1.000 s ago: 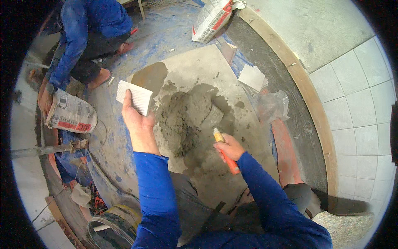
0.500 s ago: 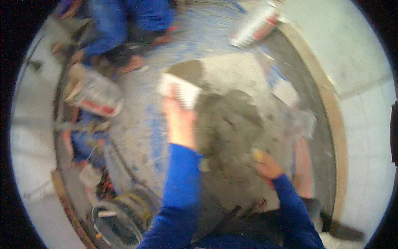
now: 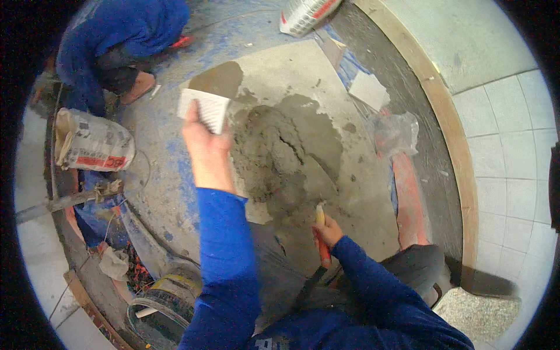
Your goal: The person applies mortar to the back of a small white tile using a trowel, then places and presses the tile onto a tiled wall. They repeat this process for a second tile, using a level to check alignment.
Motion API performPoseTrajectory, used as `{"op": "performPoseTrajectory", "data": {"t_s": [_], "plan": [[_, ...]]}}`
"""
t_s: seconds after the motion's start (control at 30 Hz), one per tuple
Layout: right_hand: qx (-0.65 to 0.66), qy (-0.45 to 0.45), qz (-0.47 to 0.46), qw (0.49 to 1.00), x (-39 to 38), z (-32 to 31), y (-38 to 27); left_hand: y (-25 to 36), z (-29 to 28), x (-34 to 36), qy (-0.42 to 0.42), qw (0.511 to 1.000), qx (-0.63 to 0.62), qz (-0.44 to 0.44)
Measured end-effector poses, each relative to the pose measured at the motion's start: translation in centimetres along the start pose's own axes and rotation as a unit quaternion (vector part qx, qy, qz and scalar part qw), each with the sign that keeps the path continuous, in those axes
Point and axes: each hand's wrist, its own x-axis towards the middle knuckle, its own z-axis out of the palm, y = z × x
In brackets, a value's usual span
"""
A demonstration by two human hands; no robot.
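My left hand grips a small white tile with a ribbed face, raised over the far left part of the mortar board. My right hand is closed around a yellow-handled trowel at the near edge of the mortar. The trowel's blade is hard to tell apart from the grey mix. Wet grey mortar lies heaped and cracked on a pale flat board. A red piece with a dark end shows just below my right hand.
A co-worker in blue crouches at the far left. Printed bags stand at the left and far side. A bucket is at the near left. Another tile and clear plastic lie to the right, before a wooden strip.
The view has shifted, and things appear further left and higher. My left hand still holds the tile. My right hand has turned, and the yellow handle now points up and away.
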Motion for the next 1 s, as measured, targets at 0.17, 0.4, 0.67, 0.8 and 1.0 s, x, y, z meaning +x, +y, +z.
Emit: {"op": "performPoseTrajectory", "data": {"t_s": [0.17, 0.4, 0.67, 0.8, 1.0], "plan": [[0.056, -0.096, 0.04, 0.993, 3.3, 6.2, -3.7, 1.8, -1.1, -0.7, 0.001, 0.999, -0.034, 0.039], [0.221, -0.222, 0.054, 0.948, 7.5, 6.5, -11.8, 2.2, -1.1, -1.5, 0.007, 0.998, -0.016, 0.055], [-0.198, -0.034, -0.172, 0.964, -3.9, 3.1, -14.9, 3.0, -1.4, -0.4, 0.036, 0.995, -0.071, 0.054], [-0.51, 0.161, -0.097, 0.84, 4.5, 7.0, -8.6, 2.1, -1.4, -1.0, 0.011, 0.998, -0.052, 0.042], [-0.274, 0.017, -0.034, 0.961, -0.8, 0.6, -1.3, 4.3, -1.9, -0.6, 0.049, 0.995, -0.072, 0.052]]}}
